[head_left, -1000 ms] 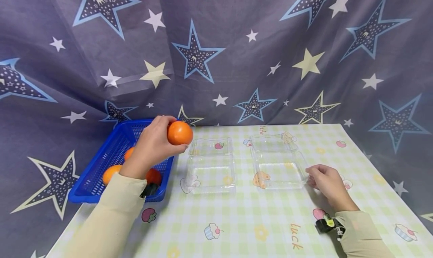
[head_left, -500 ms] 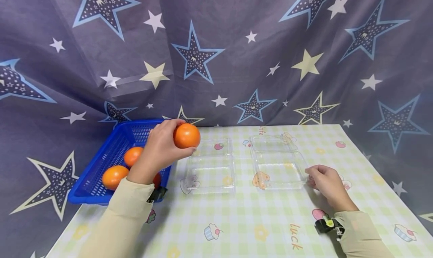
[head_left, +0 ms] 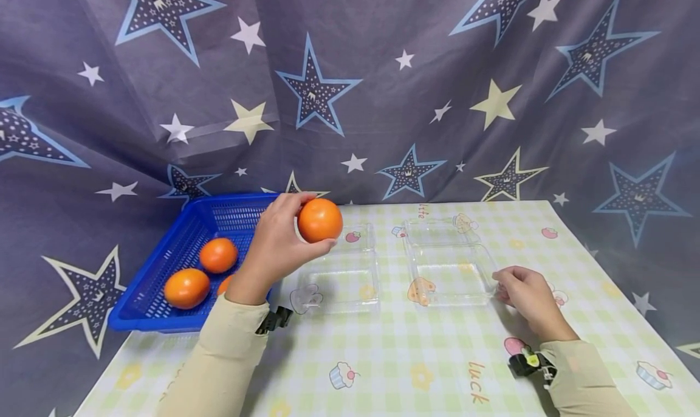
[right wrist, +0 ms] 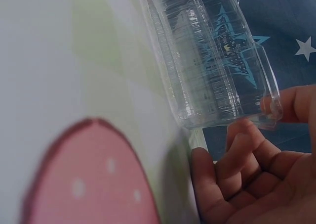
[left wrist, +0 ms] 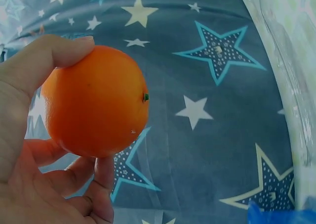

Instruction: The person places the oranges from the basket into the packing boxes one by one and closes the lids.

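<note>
My left hand [head_left: 276, 244] grips an orange [head_left: 319, 220] in the air, over the back part of the left clear plastic container [head_left: 339, 289]. The left wrist view shows thumb and fingers curled round that orange [left wrist: 96, 100]. My right hand [head_left: 525, 295] rests on the table with curled fingers at the right edge of the right clear container [head_left: 451, 277]. In the right wrist view its fingertips [right wrist: 276, 105] pinch the corner rim of this container [right wrist: 212, 70]. Both containers lie open with nothing in them.
A blue mesh basket [head_left: 180, 241] stands at the table's left back corner. It holds two oranges [head_left: 218, 255] [head_left: 186, 287] and a third half hidden by my left wrist. The table [head_left: 415, 356] has a checked cloth; a star-patterned curtain hangs behind.
My left hand has carried the orange to the right, from above the basket's edge to over the left container. The right hand has stayed put.
</note>
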The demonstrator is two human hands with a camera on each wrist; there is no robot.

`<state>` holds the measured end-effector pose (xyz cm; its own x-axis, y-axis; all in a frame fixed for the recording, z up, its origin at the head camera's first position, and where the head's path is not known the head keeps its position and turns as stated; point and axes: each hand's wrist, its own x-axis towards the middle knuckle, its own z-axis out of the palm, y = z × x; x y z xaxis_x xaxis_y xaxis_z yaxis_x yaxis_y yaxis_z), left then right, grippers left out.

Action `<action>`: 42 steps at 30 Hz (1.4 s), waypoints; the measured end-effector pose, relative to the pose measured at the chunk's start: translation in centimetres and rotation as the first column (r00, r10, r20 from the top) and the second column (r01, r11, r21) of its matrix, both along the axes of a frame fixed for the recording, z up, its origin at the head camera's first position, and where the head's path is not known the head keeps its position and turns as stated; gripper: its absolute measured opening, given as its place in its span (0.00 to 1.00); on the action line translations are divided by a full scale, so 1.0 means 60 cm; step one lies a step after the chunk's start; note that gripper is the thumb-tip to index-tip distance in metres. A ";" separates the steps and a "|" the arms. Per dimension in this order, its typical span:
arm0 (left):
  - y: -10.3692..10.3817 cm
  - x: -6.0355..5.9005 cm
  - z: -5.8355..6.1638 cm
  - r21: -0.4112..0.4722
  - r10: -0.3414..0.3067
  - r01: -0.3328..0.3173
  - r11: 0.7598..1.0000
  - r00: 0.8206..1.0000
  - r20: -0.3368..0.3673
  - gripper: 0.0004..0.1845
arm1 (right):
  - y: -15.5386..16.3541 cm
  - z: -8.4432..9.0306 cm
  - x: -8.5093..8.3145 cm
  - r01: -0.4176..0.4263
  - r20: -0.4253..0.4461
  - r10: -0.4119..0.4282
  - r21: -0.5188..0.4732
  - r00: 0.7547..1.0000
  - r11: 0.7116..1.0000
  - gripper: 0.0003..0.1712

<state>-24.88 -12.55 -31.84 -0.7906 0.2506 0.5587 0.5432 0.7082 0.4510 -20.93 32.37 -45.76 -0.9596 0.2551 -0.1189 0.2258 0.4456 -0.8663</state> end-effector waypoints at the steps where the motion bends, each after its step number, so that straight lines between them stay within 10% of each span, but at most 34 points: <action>1: 0.003 0.000 -0.002 0.014 -0.010 0.010 1.000 1.000 -0.007 0.41 | 0.000 0.000 0.000 -0.001 0.000 0.001 -0.001 1.000 1.000 0.25; 42: 0.108 -0.004 -0.045 0.238 -0.157 0.137 0.961 0.985 0.069 0.40 | 0.003 0.001 0.000 -0.010 0.001 0.010 -0.004 1.000 1.000 0.25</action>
<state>-25.15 -6.09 -34.53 -0.8027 0.2395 0.5461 0.5850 0.4937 0.6434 -20.96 32.52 -45.67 -0.9619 0.2453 -0.1211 0.2225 0.4440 -0.8680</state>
